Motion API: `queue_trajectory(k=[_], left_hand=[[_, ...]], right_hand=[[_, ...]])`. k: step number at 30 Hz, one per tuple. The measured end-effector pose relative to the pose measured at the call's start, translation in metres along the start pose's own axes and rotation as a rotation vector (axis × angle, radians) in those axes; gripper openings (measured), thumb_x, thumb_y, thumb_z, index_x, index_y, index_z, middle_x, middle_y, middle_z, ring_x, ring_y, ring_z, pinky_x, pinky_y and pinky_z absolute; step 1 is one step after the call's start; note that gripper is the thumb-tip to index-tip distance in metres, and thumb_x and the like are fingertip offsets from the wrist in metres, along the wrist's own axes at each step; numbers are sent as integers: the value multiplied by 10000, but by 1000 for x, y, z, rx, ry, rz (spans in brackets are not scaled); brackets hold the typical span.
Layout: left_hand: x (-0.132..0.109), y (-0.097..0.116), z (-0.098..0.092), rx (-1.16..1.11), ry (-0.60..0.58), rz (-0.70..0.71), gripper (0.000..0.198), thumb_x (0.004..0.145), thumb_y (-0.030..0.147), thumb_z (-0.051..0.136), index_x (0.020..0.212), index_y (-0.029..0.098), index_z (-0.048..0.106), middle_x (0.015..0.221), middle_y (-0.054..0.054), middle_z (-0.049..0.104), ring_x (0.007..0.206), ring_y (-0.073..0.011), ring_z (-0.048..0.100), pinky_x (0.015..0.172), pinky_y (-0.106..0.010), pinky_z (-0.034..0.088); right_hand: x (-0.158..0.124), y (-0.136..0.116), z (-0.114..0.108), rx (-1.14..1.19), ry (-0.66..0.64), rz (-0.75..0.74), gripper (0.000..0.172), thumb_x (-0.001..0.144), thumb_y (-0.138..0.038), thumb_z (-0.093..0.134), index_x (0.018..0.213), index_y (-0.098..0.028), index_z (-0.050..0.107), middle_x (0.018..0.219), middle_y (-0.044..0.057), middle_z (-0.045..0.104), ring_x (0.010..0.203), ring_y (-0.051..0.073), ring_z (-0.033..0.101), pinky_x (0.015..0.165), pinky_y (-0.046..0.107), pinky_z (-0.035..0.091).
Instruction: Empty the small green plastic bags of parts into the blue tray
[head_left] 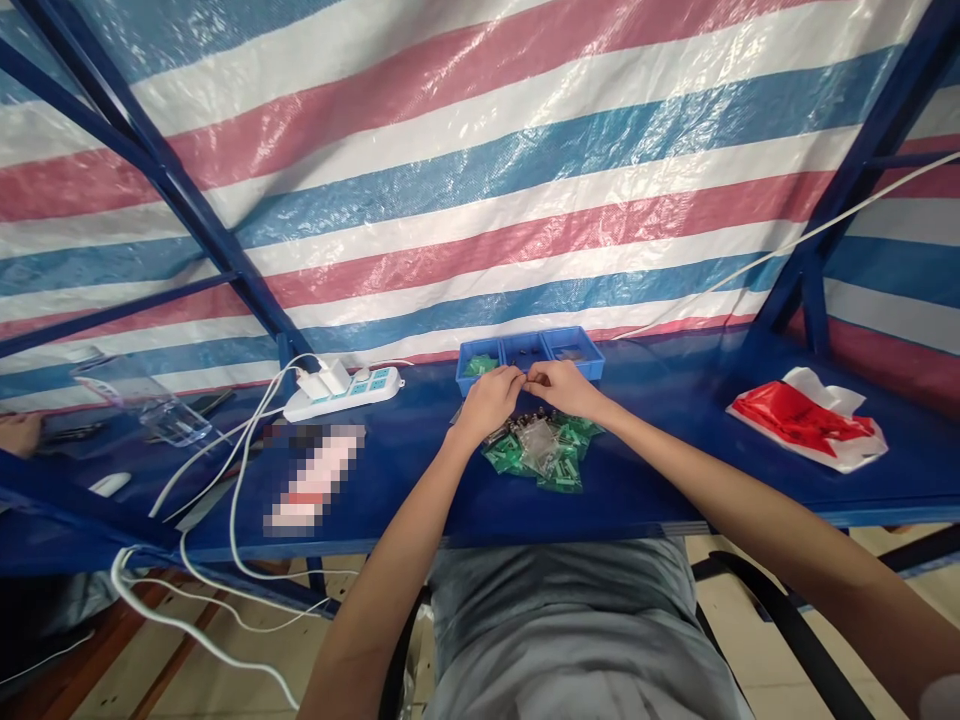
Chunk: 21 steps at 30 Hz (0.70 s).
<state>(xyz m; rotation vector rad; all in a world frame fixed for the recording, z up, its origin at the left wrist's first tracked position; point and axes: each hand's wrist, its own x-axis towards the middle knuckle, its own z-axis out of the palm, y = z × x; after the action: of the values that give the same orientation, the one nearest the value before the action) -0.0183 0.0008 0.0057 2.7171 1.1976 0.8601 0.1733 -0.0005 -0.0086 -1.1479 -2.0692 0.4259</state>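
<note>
Green packets [541,452] lie heaped just below left hand [489,398] and right hand [564,385], whose fingertips pinch 1 tiny, indistinct piece together.

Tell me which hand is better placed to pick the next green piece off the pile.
Probably the left hand: it sits directly above the green pile. The right hand is nearer the blue tray. Both hands pinch something tiny between them.

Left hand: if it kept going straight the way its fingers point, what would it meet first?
The left hand points right, toward the right hand; their fingertips nearly meet over the green parts pile. It would likely meet the right hand's fingertips first, though depth is unclear.
</note>
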Motion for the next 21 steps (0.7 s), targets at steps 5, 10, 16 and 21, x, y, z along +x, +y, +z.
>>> queue_trajectory(k=[5,10,16,21], left_hand=[[1,1,0,-6,-7,-7,289,1042,301,365,921,197,606,897,-58,651,818,-198,613,727,-303,432],[3,0,2,-32,4,-8,305,1044,307,353,869,199,579,884,-61,649,801,-198,606,738,-307,428],[3,3,2,-58,25,-34,147,992,231,438,1002,210,583,943,-54,650,827,-197,603,748,-305,440],[1,8,1,-68,40,-40,114,968,266,520,1055,211,569,936,-45,611,825,-185,587,737,-289,452]], right_hand=[[-2,-8,-3,-37,35,-20,52,897,-226,591,915,-193,627,723,16,663,671,183,596,639,280,379],[-1,-11,-5,-73,71,-75,126,896,-172,586,1012,-194,632,766,24,667,719,193,608,672,283,400],[0,-11,-7,-53,116,15,62,893,-217,602,908,-189,655,785,38,700,713,191,624,669,290,412],[-1,-20,-12,37,116,82,155,907,-305,578,853,-189,664,764,37,711,684,185,618,660,296,416]])
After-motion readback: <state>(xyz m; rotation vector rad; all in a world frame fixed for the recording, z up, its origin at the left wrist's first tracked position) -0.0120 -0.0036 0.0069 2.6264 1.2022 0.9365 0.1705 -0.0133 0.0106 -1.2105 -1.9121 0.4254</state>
